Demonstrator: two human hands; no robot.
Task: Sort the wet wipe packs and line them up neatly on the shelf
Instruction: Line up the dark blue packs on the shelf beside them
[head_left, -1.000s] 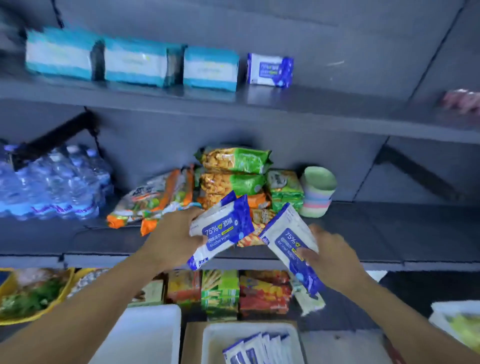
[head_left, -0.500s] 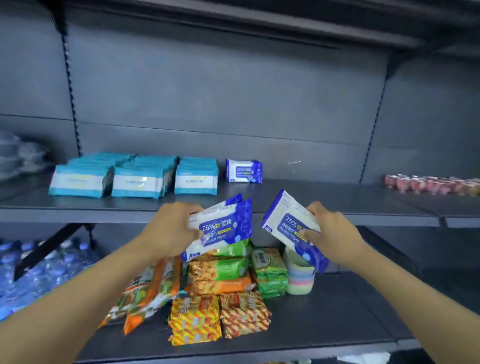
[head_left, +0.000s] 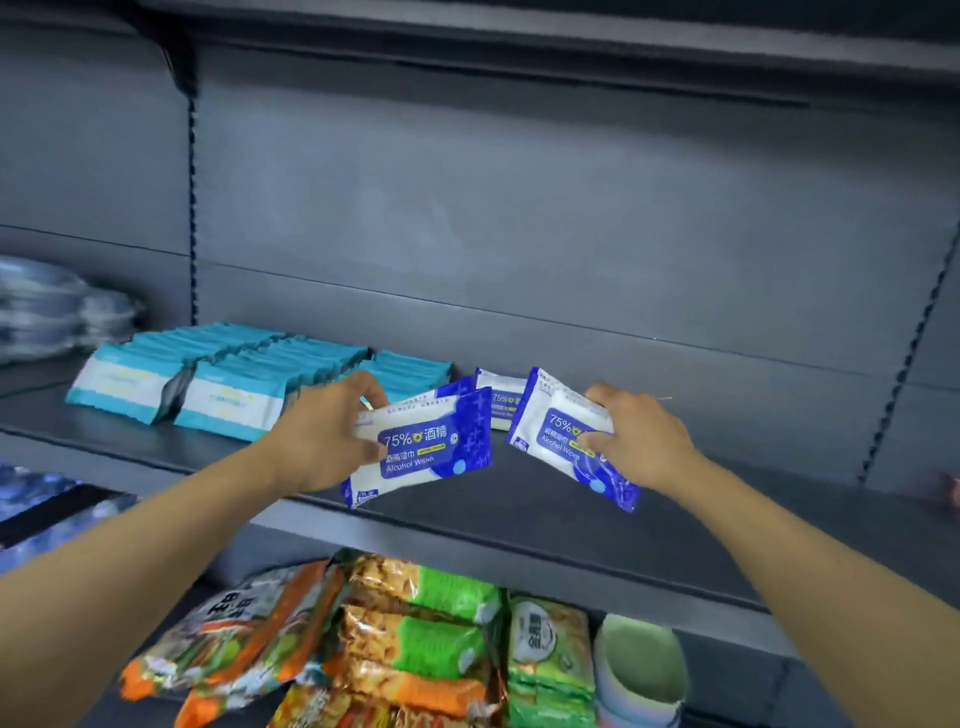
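Observation:
My left hand (head_left: 322, 441) grips blue-and-white alcohol wipe packs (head_left: 431, 447), at least two stacked, above the front of the grey shelf (head_left: 545, 519). My right hand (head_left: 641, 436) pinches another blue-and-white wipe pack (head_left: 558, 431), tilted, over the same shelf. One blue-and-white pack (head_left: 501, 397) lies on the shelf behind them, partly hidden. To its left stand three rows of teal wipe packs (head_left: 234, 379), lined up front to back.
Snack bags (head_left: 410, 639) and a stack of pastel bowls (head_left: 641, 665) fill the shelf below. Clear plastic lids (head_left: 52, 306) sit at the far left. Bottled water (head_left: 47, 504) is at the lower left. The shelf to the right of the packs is bare grey metal.
Both hands have risen with their packs from in front of the snack shelf to the wipe shelf, closing on the lone blue pack. My view has tilted upward.

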